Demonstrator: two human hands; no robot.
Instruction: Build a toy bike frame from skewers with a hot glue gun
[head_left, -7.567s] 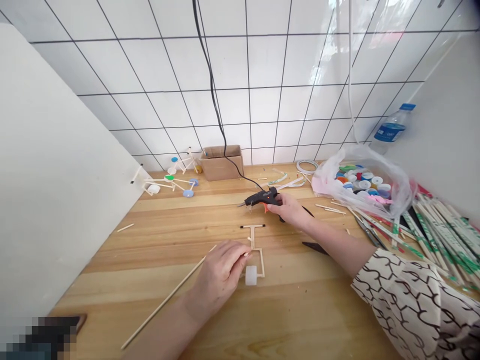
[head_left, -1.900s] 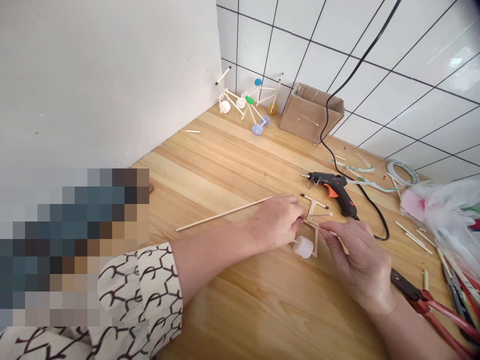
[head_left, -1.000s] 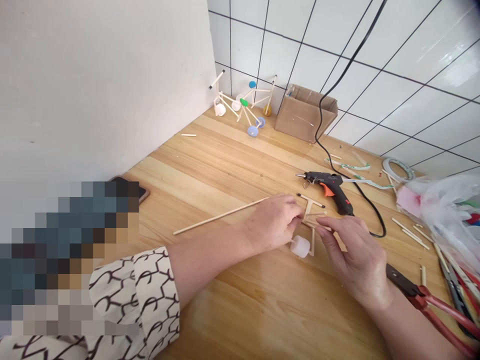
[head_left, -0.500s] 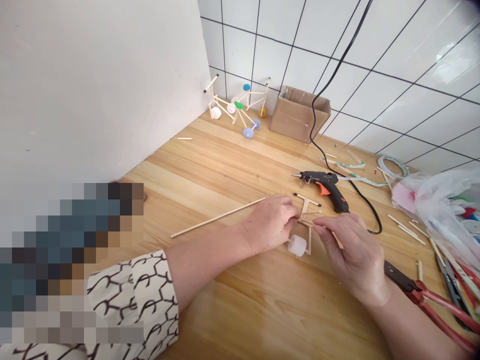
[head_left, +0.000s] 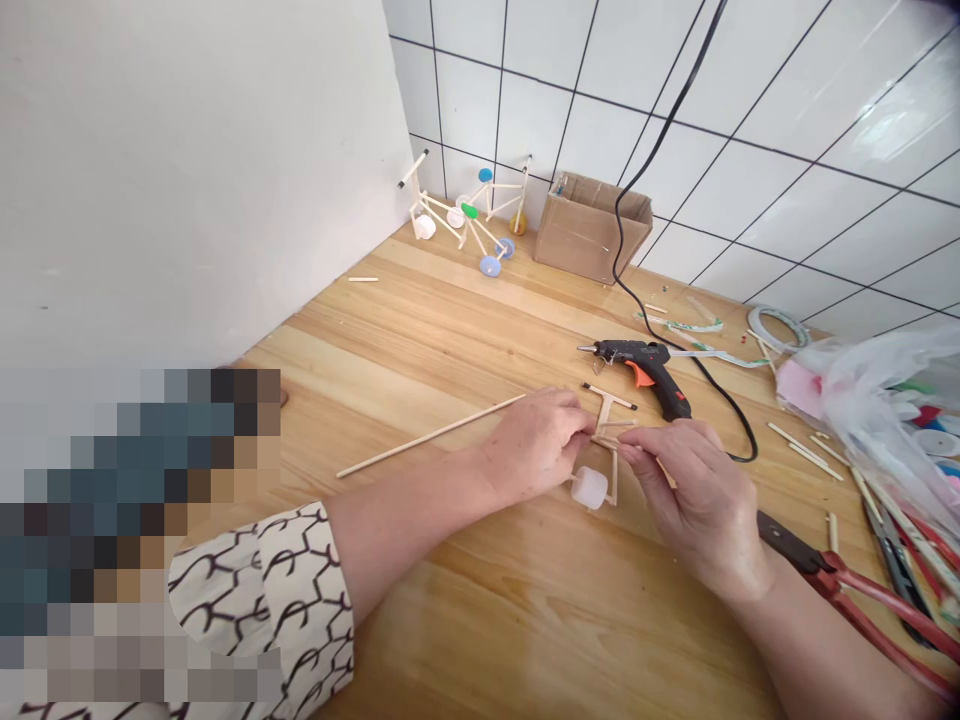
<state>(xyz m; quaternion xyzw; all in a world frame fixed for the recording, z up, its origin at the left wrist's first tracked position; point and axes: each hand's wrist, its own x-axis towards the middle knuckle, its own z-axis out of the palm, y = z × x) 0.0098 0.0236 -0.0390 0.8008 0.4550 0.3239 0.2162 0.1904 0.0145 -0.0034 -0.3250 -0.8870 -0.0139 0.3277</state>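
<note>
My left hand (head_left: 536, 440) is closed on a small model tricycle frame (head_left: 606, 408) made of pale wooden sticks. The frame has a crossbar with black tips (head_left: 609, 397) at its far end and a translucent white wheel (head_left: 590, 487) at its near side. From the other side my right hand (head_left: 690, 510) pinches a thin wooden stick (head_left: 611, 442) against the frame, between thumb and forefinger. Fingers of both hands hide part of the joint. Left of the frame, a long thin stick (head_left: 427, 437) lies on the table.
Beyond my right hand lies a black glue gun (head_left: 637, 365) with an orange trigger and a cable (head_left: 621, 220). Finished stick models (head_left: 469, 212) and a cardboard box (head_left: 592, 232) stand by the tiled wall. Red-handled pliers (head_left: 832, 580), loose sticks, a tape roll (head_left: 778, 327) and a plastic bag (head_left: 862, 400) occupy the right.
The whole view has shifted slightly, so everything appears a little further left. Both hands keep nearly the same hold on the frame and the stick.
</note>
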